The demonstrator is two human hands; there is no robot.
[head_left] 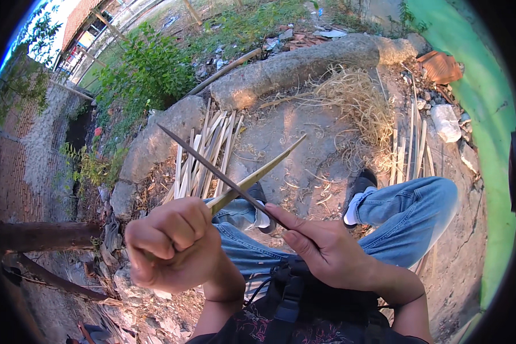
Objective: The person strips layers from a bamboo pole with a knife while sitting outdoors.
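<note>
While the left hand is clenched on a pale, tapering split-bamboo strip pointing up and away from the fist | right hand pinches a long thin dark blade crossing that strip just above the grip | looks mid-shave: curly straw-coloured shavings heaped beyond, finished pale slats stacked past the blade tip, this one not done imo
</note>
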